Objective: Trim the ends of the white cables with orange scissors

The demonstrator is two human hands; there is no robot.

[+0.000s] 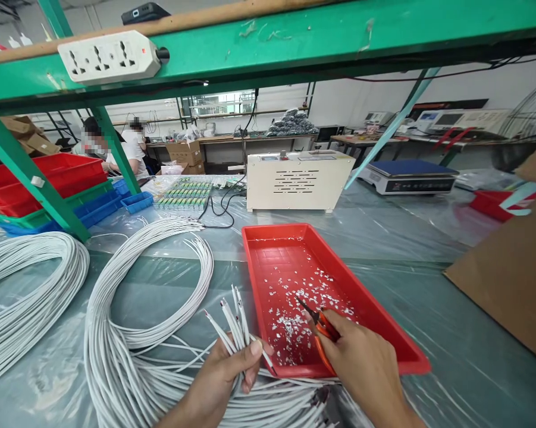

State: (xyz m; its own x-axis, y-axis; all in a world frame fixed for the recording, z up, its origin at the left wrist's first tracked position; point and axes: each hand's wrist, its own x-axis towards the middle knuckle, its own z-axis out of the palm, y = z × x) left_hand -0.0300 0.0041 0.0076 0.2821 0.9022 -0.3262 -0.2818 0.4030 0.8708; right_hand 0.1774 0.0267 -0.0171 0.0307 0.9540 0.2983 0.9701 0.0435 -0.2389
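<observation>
My left hand (223, 374) grips a bunch of white cable ends (232, 324) that fan upward from its fingers, just left of a red tray (375, 309). My right hand (361, 365) holds orange-handled wire strippers (317, 324), with the tips pointing up-left over the tray. The tray floor is strewn with small white scraps of insulation (294, 324). The held ends belong to a big loop of white cables (129, 309) lying on the plastic-covered table. The two hands are a short gap apart.
A second white cable coil (22, 285) lies at far left. Behind stand a beige machine (297, 180), a scale (406, 176), stacked red, green and blue bins (58, 184), and a green shelf frame (35, 178). Brown cardboard (513, 279) sits right. Two people work far back.
</observation>
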